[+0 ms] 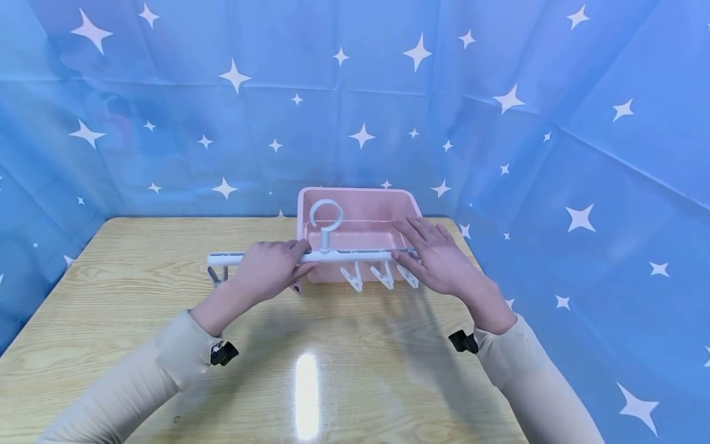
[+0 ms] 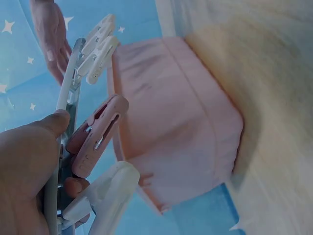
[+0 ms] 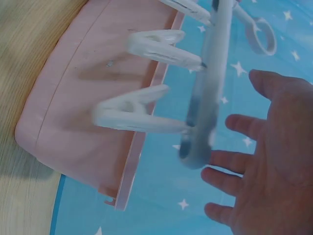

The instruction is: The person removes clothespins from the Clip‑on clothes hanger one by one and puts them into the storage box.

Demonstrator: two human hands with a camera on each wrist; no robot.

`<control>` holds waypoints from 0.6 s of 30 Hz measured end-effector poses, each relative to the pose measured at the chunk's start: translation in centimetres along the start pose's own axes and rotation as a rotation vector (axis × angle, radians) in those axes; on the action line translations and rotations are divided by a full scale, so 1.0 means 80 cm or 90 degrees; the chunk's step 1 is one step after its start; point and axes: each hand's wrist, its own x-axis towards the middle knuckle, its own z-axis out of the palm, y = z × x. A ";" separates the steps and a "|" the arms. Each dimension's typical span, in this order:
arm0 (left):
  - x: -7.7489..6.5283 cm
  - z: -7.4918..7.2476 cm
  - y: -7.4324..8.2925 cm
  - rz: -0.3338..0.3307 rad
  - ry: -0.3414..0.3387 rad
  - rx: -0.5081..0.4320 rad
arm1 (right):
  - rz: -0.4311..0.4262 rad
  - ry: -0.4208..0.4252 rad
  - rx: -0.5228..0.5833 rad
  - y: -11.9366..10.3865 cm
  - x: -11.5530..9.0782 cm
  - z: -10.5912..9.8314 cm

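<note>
A white clip hanger (image 1: 355,256) with a ring-shaped hook (image 1: 327,216) is held level above the table, in front of a pink bin. My left hand (image 1: 269,265) grips its bar left of the hook, thumb and fingers around it. White clips (image 1: 355,277) dangle under the right half; a pink clip (image 2: 100,137) and a larger-looking white clip (image 2: 110,200) hang by the left hand in the left wrist view. Near the bar's right end is my right hand (image 1: 435,256), fingers spread and straight; the right wrist view shows its palm (image 3: 279,171) facing the bar, holding nothing.
The pink bin (image 1: 360,200) stands toward the back of the wooden table (image 1: 244,382), behind the hanger. A blue curtain (image 1: 277,49) with white stars hangs behind the table and along its right side.
</note>
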 end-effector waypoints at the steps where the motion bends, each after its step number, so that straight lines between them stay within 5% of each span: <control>1: 0.001 -0.002 -0.003 -0.002 0.000 0.002 | 0.000 0.000 0.003 0.000 0.001 0.000; 11: 0.004 -0.023 -0.020 -0.040 -0.007 -0.001 | 0.002 0.006 0.034 0.004 0.007 -0.001; 18: 0.004 -0.036 -0.031 -0.055 -0.004 0.002 | 0.033 0.026 0.120 0.012 0.013 0.001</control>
